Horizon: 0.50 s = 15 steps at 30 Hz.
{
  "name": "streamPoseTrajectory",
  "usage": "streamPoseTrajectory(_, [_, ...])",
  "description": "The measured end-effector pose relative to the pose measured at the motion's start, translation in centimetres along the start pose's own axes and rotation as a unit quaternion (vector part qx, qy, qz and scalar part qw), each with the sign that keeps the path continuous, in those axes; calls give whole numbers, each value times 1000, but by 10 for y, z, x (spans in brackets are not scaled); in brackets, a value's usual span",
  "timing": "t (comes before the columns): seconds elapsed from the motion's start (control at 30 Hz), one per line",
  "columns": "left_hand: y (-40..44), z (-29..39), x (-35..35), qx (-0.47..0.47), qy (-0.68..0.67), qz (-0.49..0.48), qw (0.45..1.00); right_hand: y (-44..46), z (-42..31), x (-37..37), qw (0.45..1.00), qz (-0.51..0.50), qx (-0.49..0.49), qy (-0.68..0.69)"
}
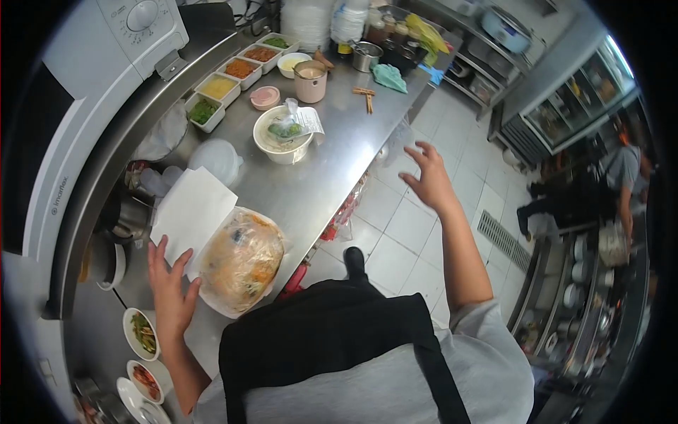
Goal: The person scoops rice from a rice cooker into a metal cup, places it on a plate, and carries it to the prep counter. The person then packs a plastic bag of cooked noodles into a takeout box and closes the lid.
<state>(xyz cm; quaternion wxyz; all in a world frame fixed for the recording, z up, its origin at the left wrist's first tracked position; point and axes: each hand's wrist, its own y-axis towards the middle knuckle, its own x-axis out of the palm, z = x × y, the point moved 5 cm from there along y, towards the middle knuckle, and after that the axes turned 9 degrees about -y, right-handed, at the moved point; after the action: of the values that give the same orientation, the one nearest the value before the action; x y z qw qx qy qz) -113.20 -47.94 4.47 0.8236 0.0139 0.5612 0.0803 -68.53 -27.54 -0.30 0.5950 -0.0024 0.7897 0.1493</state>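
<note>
Stainless tabletop [346,152]: open white takeout box [224,309] at the near end with plastic-wrapped food in it, translucent round lid [214,161] past the box's raised flap. Mid-surface, white round bowl [284,155] topped with a small bag of greens, pink canister [310,88] behind it, small pink tub [265,97] just beside the canister. Five white food tubs [230,99] line the back side; far end has steel pot [366,58], teal cloth [389,78], brown stick-like pieces [368,92].
</note>
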Motion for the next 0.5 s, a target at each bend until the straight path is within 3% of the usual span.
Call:
streamPoseTrajectory(0.17, [-4,32,15,-94,49,37,994,200,126,110,995,25,-97,1])
streamPoseTrajectory(0.27, [-6,66,23,-131,32,32,990,288,160,142,997,17,-81,3])
streamPoseTrajectory(0.3, [-7,76,27,-164,33,23,986,325,183,166,991,24,-131,10])
streamPoseTrajectory(0.4, [-25,102,34,-226,30,16,974,361,200,198,990,-34,-107,-85])
streamPoseTrajectory(0.43, [-32,109,35,-254,31,14,966,359,193,194,984,42,-111,-130])
streamPoseTrajectory(0.5, [-48,119,37,-309,40,19,950,370,195,198,986,59,-107,-111])
